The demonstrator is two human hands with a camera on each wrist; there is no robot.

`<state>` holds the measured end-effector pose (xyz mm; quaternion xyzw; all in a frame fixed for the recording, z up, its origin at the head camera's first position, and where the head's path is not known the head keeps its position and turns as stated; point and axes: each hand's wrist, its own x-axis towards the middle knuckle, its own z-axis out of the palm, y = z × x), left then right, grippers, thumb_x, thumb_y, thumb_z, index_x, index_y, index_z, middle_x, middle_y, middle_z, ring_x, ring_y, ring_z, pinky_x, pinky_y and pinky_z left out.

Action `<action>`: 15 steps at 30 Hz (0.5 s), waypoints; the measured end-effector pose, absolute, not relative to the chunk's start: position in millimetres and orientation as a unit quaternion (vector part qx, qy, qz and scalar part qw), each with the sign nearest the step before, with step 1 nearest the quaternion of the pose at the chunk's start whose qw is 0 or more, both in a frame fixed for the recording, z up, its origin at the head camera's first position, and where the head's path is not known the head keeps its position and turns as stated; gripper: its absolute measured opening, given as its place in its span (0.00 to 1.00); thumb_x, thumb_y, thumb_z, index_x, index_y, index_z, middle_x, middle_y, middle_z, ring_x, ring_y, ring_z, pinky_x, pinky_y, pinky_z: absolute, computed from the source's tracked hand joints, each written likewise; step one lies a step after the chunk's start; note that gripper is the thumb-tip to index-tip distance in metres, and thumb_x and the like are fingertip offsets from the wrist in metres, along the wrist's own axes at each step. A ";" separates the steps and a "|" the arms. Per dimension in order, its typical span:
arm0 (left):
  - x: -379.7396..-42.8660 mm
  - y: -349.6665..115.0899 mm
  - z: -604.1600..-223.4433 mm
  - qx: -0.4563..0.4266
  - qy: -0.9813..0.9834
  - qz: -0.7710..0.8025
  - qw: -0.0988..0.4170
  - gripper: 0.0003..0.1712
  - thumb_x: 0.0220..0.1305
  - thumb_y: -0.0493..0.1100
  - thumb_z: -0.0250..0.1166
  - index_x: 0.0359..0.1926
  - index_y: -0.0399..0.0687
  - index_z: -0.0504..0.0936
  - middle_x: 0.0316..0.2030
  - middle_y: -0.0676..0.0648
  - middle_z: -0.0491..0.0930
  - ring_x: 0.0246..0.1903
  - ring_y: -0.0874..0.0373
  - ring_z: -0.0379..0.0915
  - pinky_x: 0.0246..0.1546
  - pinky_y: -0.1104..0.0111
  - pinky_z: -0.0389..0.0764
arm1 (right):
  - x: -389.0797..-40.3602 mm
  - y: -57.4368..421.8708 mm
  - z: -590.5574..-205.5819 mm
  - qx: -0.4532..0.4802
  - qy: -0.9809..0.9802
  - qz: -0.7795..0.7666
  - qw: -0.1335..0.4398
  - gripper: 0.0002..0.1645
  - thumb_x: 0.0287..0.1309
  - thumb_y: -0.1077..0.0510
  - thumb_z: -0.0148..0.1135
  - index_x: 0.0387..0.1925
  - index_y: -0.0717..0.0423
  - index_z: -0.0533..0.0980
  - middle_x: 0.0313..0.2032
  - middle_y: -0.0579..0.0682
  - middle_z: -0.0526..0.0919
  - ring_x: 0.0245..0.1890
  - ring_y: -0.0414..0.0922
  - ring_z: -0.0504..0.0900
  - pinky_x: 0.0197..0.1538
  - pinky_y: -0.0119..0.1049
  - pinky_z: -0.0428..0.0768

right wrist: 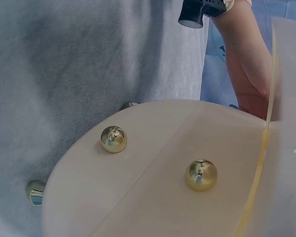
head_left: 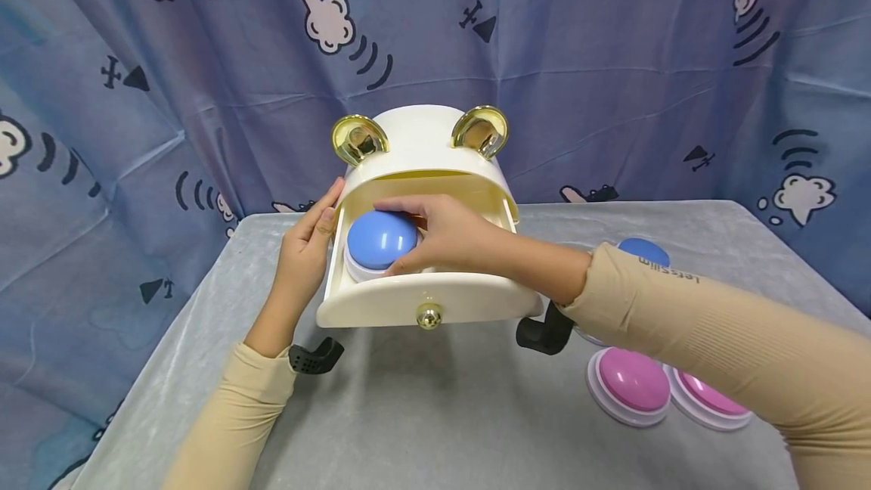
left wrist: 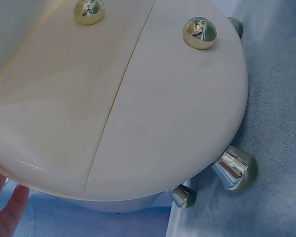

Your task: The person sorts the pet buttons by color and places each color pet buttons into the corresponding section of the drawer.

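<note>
A white drawer box (head_left: 429, 134) with gold ears stands on the table, its upper drawer (head_left: 374, 310) pulled out. Inside, at the left of that drawer, sits a blue dome-shaped push button (head_left: 381, 239) on a white base. My right hand (head_left: 456, 237) grips it from the right, thumb at the front and fingers behind. Against the box's left side rests my left hand (head_left: 306, 248), its fingers fairly straight. The left wrist view catches only its fingertips (left wrist: 12, 210) beside the box. Two gold knobs, such as the upper drawer's knob (right wrist: 201, 175), show in both wrist views.
Right of the box, partly under my right sleeve, lie a pink button (head_left: 634, 378), a second pink button (head_left: 711, 397) and another blue button (head_left: 643, 249). A grey cloth (head_left: 435, 414) covers the table. Behind hangs a patterned blue curtain (head_left: 422, 13). Metallic feet (left wrist: 237, 168) support the box.
</note>
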<state>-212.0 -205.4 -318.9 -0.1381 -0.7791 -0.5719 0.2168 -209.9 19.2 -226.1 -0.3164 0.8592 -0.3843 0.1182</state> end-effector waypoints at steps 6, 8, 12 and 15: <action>-212.4 -206.6 -319.5 -0.141 -0.775 -0.575 0.219 0.23 0.79 0.45 0.48 0.70 0.52 0.71 0.71 0.55 0.68 0.72 0.64 0.60 0.74 0.72 0.62 | -211.2 20.1 -226.8 -0.319 0.847 -0.403 0.132 0.52 0.41 0.59 0.82 0.70 0.54 0.69 0.68 0.49 0.74 0.68 0.46 0.73 0.71 0.39 0.72; -212.7 -206.4 -319.7 -0.143 -0.774 -0.577 0.218 0.23 0.79 0.45 0.48 0.70 0.52 0.71 0.71 0.55 0.68 0.72 0.64 0.60 0.74 0.72 0.62 | -211.1 22.9 -225.4 -0.318 0.841 -0.416 0.135 0.52 0.42 0.60 0.82 0.70 0.55 0.68 0.68 0.49 0.73 0.70 0.46 0.70 0.73 0.39 0.69; -212.9 -206.2 -319.5 -0.146 -0.772 -0.580 0.215 0.23 0.79 0.45 0.48 0.71 0.51 0.70 0.71 0.54 0.67 0.72 0.64 0.60 0.73 0.73 0.62 | -208.9 35.1 -219.8 -0.317 0.836 -0.432 0.122 0.51 0.41 0.59 0.82 0.69 0.56 0.69 0.68 0.50 0.73 0.72 0.46 0.69 0.75 0.39 0.66; -212.7 -206.6 -319.0 -0.145 -0.773 -0.579 0.216 0.23 0.79 0.45 0.48 0.71 0.51 0.70 0.71 0.55 0.68 0.72 0.64 0.60 0.73 0.73 0.62 | -203.6 47.1 -213.8 -0.310 0.829 -0.451 0.117 0.50 0.41 0.60 0.82 0.68 0.56 0.70 0.68 0.51 0.73 0.71 0.47 0.69 0.74 0.40 0.67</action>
